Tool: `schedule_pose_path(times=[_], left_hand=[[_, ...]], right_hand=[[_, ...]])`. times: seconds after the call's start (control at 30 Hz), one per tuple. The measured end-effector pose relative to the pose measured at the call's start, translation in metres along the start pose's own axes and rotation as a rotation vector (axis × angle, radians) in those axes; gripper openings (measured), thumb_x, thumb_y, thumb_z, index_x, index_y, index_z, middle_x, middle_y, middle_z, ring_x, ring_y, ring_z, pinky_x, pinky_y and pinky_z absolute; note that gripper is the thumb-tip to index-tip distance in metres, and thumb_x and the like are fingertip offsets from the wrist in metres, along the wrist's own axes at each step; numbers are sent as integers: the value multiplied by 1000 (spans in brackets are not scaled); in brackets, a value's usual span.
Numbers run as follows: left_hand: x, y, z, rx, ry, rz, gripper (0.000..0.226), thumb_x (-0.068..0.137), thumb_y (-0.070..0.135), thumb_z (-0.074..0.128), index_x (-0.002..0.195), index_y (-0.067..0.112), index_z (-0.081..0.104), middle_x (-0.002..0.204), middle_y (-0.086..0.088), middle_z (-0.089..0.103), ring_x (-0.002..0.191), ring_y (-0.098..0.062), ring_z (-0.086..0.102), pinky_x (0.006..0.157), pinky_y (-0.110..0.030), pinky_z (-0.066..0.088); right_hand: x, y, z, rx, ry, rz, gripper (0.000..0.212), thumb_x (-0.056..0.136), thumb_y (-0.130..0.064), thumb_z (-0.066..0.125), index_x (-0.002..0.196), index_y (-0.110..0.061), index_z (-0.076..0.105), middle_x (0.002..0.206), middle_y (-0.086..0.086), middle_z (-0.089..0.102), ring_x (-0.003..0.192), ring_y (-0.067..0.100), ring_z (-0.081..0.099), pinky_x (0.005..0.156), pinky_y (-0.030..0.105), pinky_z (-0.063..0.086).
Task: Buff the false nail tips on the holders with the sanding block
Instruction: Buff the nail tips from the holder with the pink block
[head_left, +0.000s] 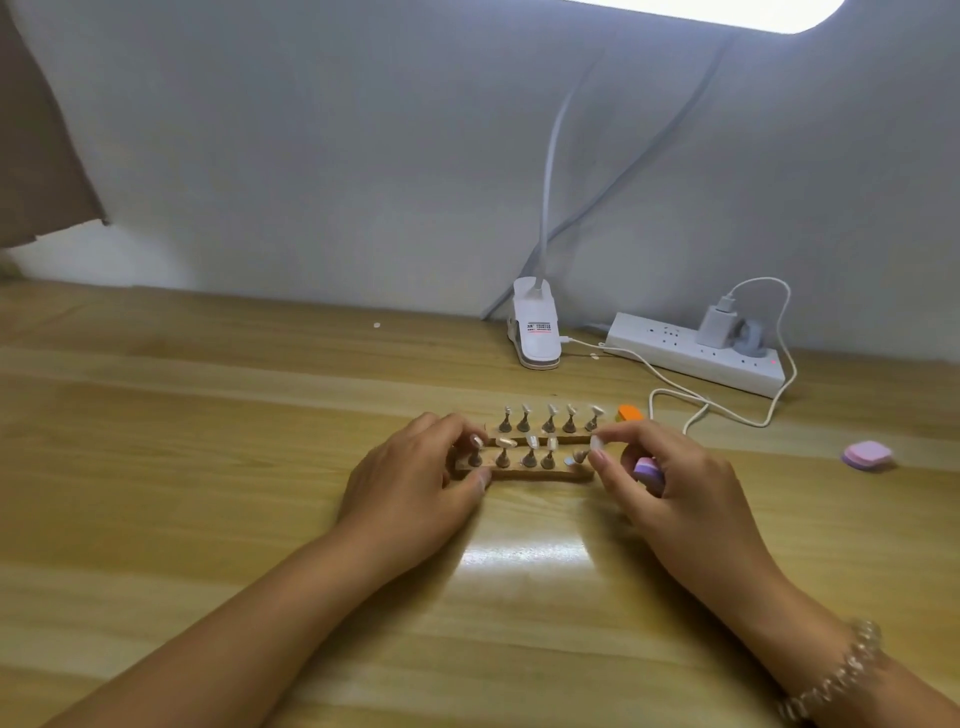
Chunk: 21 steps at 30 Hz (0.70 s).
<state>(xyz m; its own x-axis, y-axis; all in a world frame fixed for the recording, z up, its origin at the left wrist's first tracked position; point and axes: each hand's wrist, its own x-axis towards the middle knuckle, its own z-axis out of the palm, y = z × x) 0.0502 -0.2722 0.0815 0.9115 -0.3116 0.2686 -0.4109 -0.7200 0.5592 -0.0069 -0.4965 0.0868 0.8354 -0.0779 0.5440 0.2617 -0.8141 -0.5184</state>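
A pale wooden tabletop (208, 415) runs up to a grey-white wall. My left grip (415, 478) is clamped on the left end of the near holder (524, 472), thumb on the edge facing me, fingers curled over its far side. Just beyond my fingertips lies the far holder (540, 440), parallel to the near one and close against it. Both carry a row of small stands topped with pale nail tips (532, 441). At the right end of the near holder is my right grip (675, 483), with thumb and forefinger drawn together at the last stand; I cannot tell whether they pinch anything there. The other fingers curl around the sanding block (649, 472), purple and pink, holding it against my palm. An orange block (630, 413) sits just beyond this grip, and a pink pad (867, 454) lies well to its right. Farther beyond it, by the wall, stand a white clip lamp base (535, 338) and a power strip (696, 358).
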Motion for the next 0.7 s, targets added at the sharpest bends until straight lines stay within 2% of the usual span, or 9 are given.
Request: schedule_pose_path(times=[0.1,0.4,0.7], left_hand=[[-1,1,1,-44,-6,17,19,88,37,68,103,44,59,102,19,56,80,4,53,65,-19,38],[-3,2,2,-97,4,43,19,83,33,71,95,43,59,99,22,57,81,4,55,68,-23,44],[-3,3,1,-97,-15,69,20,81,34,71,93,43,59,96,23,57,84,5,54,64,-17,37]], right_hand=[[0,-2,0,-10,-20,-13,16,87,-36,65,101,-30,69,71,-12,56,67,9,56,63,41,50],[-3,-9,-2,-81,-59,-35,19,88,-36,63,105,-28,67,77,-9,57,68,6,55,62,41,51],[-4,-8,-3,-101,-76,-80,24,88,-37,61,109,-28,67,78,-12,57,69,4,56,58,40,53]])
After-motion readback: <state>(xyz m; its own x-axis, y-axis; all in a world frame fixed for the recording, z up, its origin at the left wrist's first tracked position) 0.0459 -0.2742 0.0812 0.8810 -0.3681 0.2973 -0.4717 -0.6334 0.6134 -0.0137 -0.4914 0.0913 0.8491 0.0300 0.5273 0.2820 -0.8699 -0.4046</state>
